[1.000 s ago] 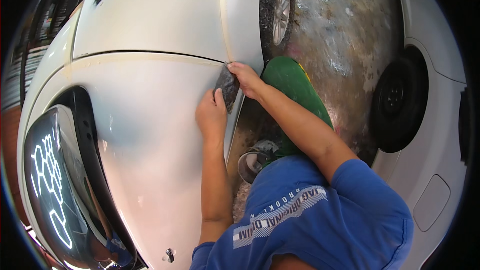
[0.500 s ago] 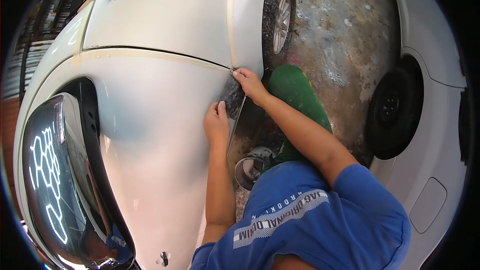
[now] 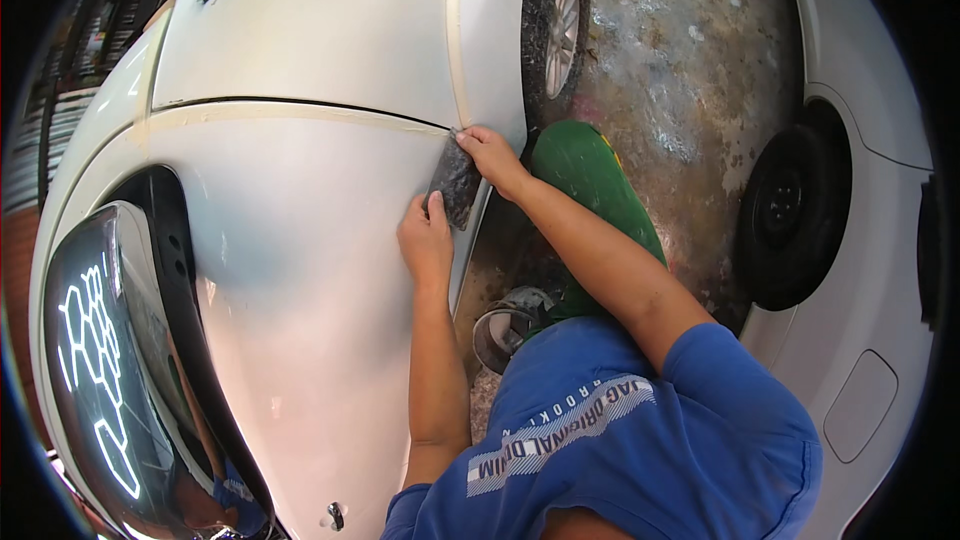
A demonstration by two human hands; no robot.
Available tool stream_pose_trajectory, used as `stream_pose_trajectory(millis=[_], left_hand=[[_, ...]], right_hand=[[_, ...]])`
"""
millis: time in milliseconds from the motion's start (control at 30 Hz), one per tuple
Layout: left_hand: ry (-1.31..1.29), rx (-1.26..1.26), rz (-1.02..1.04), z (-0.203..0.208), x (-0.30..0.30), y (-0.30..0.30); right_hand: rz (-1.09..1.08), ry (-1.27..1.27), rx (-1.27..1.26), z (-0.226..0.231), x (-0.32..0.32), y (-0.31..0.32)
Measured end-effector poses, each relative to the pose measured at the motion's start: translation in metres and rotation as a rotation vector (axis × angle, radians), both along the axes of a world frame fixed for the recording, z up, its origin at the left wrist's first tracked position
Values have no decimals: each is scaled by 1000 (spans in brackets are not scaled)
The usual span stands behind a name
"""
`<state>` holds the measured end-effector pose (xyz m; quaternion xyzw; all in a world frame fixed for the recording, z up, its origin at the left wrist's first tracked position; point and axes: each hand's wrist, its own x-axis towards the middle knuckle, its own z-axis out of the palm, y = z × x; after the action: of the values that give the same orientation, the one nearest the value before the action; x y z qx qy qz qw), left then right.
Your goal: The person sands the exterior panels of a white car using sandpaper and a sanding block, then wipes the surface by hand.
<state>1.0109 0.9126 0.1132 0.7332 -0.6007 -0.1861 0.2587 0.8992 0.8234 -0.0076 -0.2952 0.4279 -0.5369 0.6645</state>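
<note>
A dark grey, mottled rectangular abrasive pad [image 3: 457, 185] lies against the lower part of the white car's front door [image 3: 310, 200], close to the seam. My right hand [image 3: 492, 160] pinches its upper corner, beside the meeting point of the seam and the lower body edge. On the pad's lower left side, my left hand [image 3: 427, 240] has its thumb up against the edge, the other fingers curled and partly hidden. Blue-grey shaded patches mark the pale door paint. Cream masking tape [image 3: 290, 114] follows the seam, and another strip [image 3: 456, 30] runs along the rear panel.
A car wheel [image 3: 560, 30] stands beyond my right hand. My green-trousered knee [image 3: 580, 175] is bent beside the car. To the right, another pale car [image 3: 870, 310] with a black wheel [image 3: 790, 210] stands across the stained concrete floor [image 3: 670, 60]. The door mirror [image 3: 100, 340] juts out at left.
Both hands and the pad have shifted slightly left and up. The pad now lies a little further from the panel's lower edge. The view has also moved slightly.
</note>
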Motion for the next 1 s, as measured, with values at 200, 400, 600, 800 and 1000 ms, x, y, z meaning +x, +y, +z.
stream_pose_trajectory(millis=[200,400,600,800,1000], left_hand=[[-48,-3,-9,-3,0,-2],[-29,30,11,-11,5,-3],[-53,-22,-17,-14,8,-2],[34,15,-11,-25,23,-2],[128,111,-14,-30,36,43]], right_hand=[[5,-6,21,-6,0,-3],[-93,134,-61,-10,2,-3],[-153,276,-84,-4,0,2],[-112,206,-79,6,-7,8],[-128,184,-51,5,-18,14]])
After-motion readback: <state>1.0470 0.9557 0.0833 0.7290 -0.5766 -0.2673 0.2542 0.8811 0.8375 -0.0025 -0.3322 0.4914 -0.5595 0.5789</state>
